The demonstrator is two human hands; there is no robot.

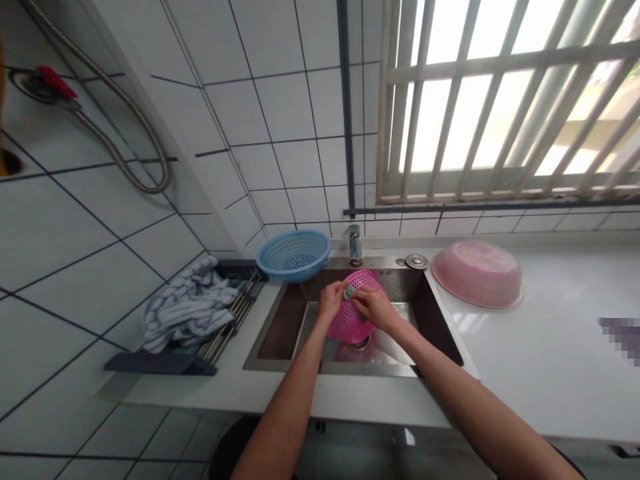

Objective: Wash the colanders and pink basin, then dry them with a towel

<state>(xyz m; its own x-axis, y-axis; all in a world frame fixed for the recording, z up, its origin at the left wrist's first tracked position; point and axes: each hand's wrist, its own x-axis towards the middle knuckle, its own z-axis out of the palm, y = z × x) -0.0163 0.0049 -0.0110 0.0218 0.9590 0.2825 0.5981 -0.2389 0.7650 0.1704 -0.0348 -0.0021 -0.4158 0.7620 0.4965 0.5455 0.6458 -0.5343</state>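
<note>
Over the steel sink [280, 327] I hold a pink perforated basket [350, 320], tilted on its side above the drain. My left hand [331, 300] grips the basket's rim on the left. My right hand [371, 305] is closed on a small greenish scrubbing pad [349, 292] and presses it against the basket's outer wall near the rim. Both hands touch the basket in front of the tap [353, 241].
A blue perforated basket [294, 253] sits on the sink's back left corner. A pink basin [477, 272] lies upside down on the white counter [550, 347] to the right. A striped cloth [187, 303] rests on a roll-up rack at the left. A barred window is above.
</note>
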